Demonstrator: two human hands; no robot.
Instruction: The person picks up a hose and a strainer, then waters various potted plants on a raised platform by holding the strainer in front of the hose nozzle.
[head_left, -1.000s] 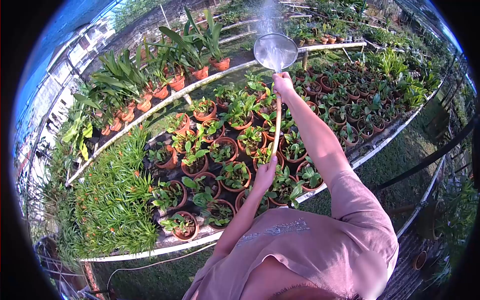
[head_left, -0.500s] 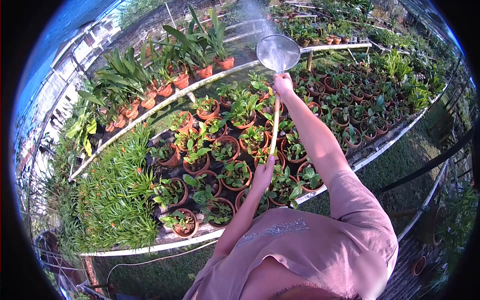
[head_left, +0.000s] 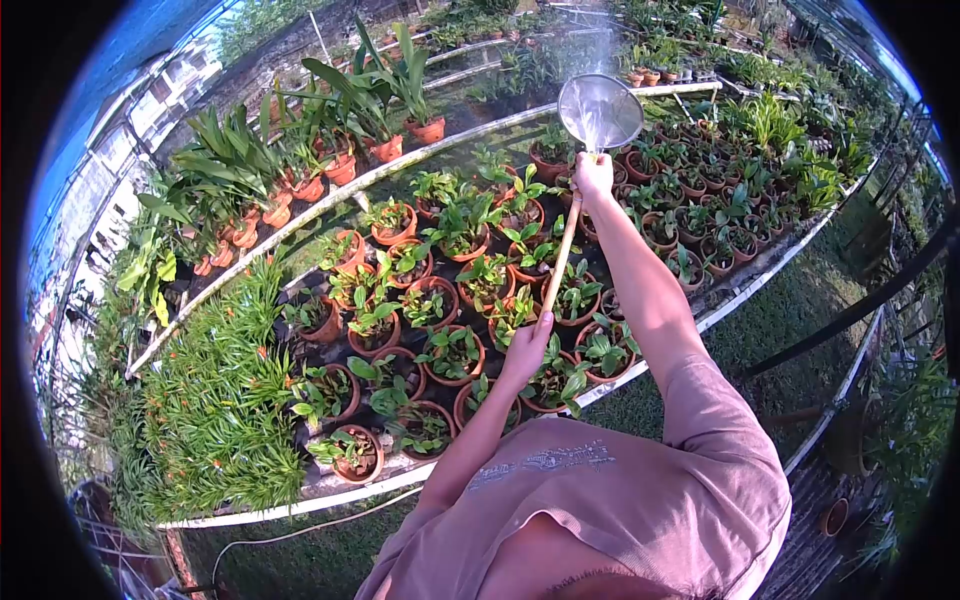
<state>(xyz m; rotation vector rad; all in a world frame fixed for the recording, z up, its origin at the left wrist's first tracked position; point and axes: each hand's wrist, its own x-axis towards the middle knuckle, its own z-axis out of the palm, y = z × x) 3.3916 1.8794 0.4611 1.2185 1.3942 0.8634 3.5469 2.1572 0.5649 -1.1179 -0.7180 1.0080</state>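
Observation:
A pale yellow hose (head_left: pixel 563 255) runs between my hands, slanting up and away from me. My right hand (head_left: pixel 593 176), arm stretched forward, is closed around its upper end, just below a round mesh strainer-like disc (head_left: pixel 601 112). Water streams up against the disc and sprays out beyond it. Lower down, my left hand (head_left: pixel 527 350) is wrapped round the hose near the front pots. Leafy plants in clay pots (head_left: pixel 450 353) stand beneath and around both hands.
A dense strip of grassy plants (head_left: pixel 220 415) lies at left. Larger potted plants (head_left: pixel 340 165) line a pale rail (head_left: pixel 330 200) behind. A white bench edge (head_left: pixel 350 495) borders the front, with a thin hose (head_left: pixel 290 537) below. A dark bar (head_left: pixel 850 315) crosses at right.
My right hand and the mesh disc have swung to the right, and the spray with them. The left hand stays on the hose, a little lower in view. The whole view has shifted slightly.

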